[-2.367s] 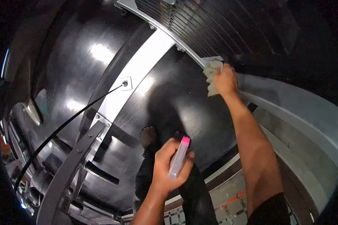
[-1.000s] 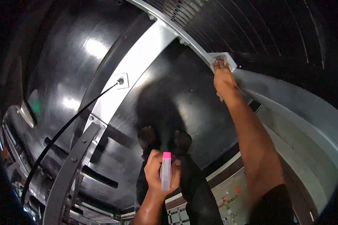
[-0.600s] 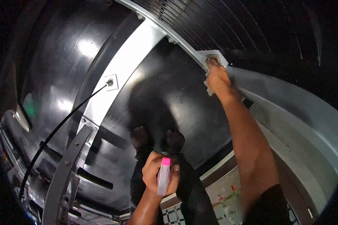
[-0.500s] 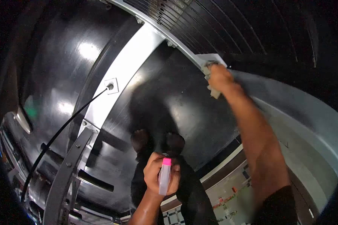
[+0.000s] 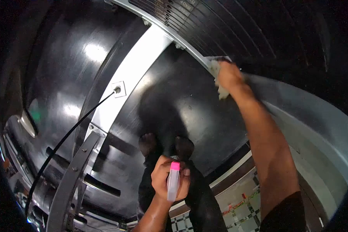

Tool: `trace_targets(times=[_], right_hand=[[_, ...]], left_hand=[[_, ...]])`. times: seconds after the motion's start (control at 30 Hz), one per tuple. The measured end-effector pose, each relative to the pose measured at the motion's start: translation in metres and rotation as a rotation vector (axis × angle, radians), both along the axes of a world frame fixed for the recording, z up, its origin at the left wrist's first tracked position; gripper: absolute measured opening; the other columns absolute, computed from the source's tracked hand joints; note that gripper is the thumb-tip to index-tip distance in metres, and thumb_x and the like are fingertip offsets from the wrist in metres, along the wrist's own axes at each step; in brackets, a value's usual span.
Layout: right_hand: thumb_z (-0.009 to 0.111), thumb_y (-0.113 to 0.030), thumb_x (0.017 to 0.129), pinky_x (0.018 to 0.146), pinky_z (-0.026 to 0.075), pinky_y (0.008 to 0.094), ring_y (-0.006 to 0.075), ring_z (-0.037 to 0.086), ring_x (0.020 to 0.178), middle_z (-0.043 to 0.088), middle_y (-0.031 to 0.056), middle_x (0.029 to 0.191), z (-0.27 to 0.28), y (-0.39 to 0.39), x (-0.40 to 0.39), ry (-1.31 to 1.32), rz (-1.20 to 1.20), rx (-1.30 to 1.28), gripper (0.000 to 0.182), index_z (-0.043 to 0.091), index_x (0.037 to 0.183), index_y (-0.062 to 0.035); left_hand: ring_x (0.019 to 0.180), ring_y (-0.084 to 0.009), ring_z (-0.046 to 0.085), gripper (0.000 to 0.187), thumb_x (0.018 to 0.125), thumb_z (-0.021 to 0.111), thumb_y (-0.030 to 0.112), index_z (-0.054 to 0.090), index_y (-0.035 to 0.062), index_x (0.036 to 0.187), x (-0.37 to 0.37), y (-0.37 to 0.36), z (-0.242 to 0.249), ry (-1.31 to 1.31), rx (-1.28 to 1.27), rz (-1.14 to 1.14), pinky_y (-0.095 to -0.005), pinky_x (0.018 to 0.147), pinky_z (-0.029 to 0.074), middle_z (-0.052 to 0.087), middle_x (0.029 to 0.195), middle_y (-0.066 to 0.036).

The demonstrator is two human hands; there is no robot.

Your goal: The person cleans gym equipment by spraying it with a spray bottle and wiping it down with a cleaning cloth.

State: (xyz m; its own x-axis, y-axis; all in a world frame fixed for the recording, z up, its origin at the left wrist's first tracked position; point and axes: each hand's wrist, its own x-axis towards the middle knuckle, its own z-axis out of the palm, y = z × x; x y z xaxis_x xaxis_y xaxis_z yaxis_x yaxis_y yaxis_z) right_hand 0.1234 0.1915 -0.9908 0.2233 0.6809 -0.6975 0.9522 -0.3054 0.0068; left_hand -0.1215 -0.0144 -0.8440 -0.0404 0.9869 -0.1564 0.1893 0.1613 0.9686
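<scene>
Low in the head view, my left hand point(image 5: 170, 178) is wrapped round a spray bottle point(image 5: 173, 185) with a pink nozzle and a pale, translucent body. My right arm reaches up and away, and my right hand point(image 5: 230, 75) presses a pale cloth point(image 5: 220, 79) against the silver frame edge beside the dark ribbed panel point(image 5: 243, 31). The cloth's lower end hangs below my fingers. Motion blurs the right fingers a little.
A white crossbeam point(image 5: 131, 65) has a black cable point(image 5: 71, 131) joined to its square plate. Grey metal bars point(image 5: 71, 181) stand at the lower left. My feet are on the glossy black floor point(image 5: 208, 127). Patterned tiles point(image 5: 241, 212) show at lower right.
My right hand and the cloth have shifted slightly along the frame edge. The whole view has moved a little to the right, and my left hand still holds the spray bottle.
</scene>
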Motion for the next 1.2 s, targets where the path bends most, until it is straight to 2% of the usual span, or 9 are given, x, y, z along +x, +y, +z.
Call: trace_targets(times=[0.17,0.2,0.27,0.37,0.47,0.63,0.73,0.93,1.2], right_hand=[[0.074,-0.011,0.08,0.093,0.054,0.0439,0.0385,0.066,0.106,0.064,0.0233,0.121,-0.068,-0.021,0.0,0.017,-0.107,0.239,0.044,0.062,0.12,0.0023],[0.073,-0.01,0.081,0.101,0.051,0.042,0.0402,0.063,0.113,0.059,0.0234,0.13,-0.077,-0.053,-0.004,-0.127,0.301,0.743,0.05,0.058,0.127,0.0029],[0.076,-0.013,0.08,0.104,0.048,0.0412,0.0404,0.06,0.118,0.057,0.0235,0.133,-0.075,-0.069,0.006,-0.082,0.343,0.679,0.058,0.055,0.133,-0.0008],[0.049,-0.006,0.095,0.099,0.05,0.0452,0.0415,0.055,0.123,0.054,0.0239,0.135,0.014,-0.028,-0.022,-0.037,0.08,-0.021,0.036,0.059,0.128,-0.0018],[0.055,-0.007,0.092,0.098,0.051,0.0453,0.0418,0.056,0.122,0.055,0.0239,0.134,0.013,0.011,-0.027,-0.05,-0.091,-0.011,0.033,0.063,0.124,-0.0015],[0.065,-0.002,0.083,0.119,0.028,0.0378,0.0347,0.032,0.143,0.033,0.0231,0.154,-0.055,-0.044,-0.012,0.052,0.13,0.429,0.068,0.041,0.146,-0.0022],[0.069,0.0,0.081,0.113,0.038,0.0411,0.0419,0.044,0.133,0.048,0.0232,0.141,-0.036,-0.059,0.005,0.048,0.384,0.344,0.057,0.05,0.135,0.0007],[0.059,-0.003,0.088,0.103,0.046,0.0436,0.0398,0.058,0.119,0.056,0.0254,0.133,0.014,-0.063,-0.05,0.22,0.072,-0.19,0.042,0.057,0.129,0.0017],[0.06,0.006,0.084,0.103,0.048,0.0409,0.0351,0.058,0.12,0.06,0.0151,0.132,0.012,-0.043,-0.131,0.812,-0.157,0.309,0.047,0.057,0.129,-0.0041]], left_hand=[[0.067,-0.0256,0.06,0.021,0.073,0.066,-0.007,0.059,-0.0012,0.092,-0.003,0.0,-0.008,-0.009,0.022,0.023,-0.032,0.062,0.048,0.062,0.079,-0.014],[0.067,-0.0255,0.06,0.021,0.073,0.066,-0.007,0.059,-0.0012,0.092,-0.004,0.0,-0.008,0.008,0.02,0.02,-0.0319,0.062,0.048,0.062,0.079,-0.014],[0.066,-0.0253,0.059,0.021,0.073,0.066,-0.006,0.059,-0.0012,0.092,-0.006,-0.003,-0.006,0.022,0.007,0.022,-0.0317,0.061,0.047,0.062,0.079,-0.013],[0.065,-0.0252,0.059,0.02,0.073,0.066,-0.007,0.059,-0.0009,0.092,-0.004,-0.007,-0.011,-0.023,0.023,0.055,-0.0314,0.06,0.047,0.062,0.08,-0.014],[0.07,-0.0241,0.06,0.011,0.082,0.064,0.001,0.056,-0.0023,0.09,-0.006,-0.001,-0.002,0.026,-0.004,-0.002,-0.0342,0.067,0.049,0.061,0.087,-0.016],[0.065,-0.0251,0.057,0.017,0.074,0.066,-0.007,0.059,-0.0008,0.089,-0.018,-0.011,-0.015,0.049,-0.077,0.12,-0.0324,0.06,0.045,0.059,0.078,-0.013],[0.065,-0.0254,0.056,0.014,0.076,0.065,-0.007,0.058,-0.0007,0.087,-0.028,0.0,-0.01,0.14,-0.11,0.136,-0.0326,0.06,0.044,0.058,0.077,-0.013],[0.063,-0.0245,0.053,0.013,0.077,0.065,-0.006,0.056,-0.0002,0.083,-0.042,-0.003,-0.017,0.096,-0.186,0.258,-0.0325,0.058,0.042,0.054,0.075,-0.012],[0.06,-0.0225,0.052,0.013,0.075,0.064,-0.007,0.056,0.0005,0.083,-0.058,0.008,-0.014,0.133,-0.12,0.191,-0.0311,0.057,0.041,0.053,0.073,-0.011]])
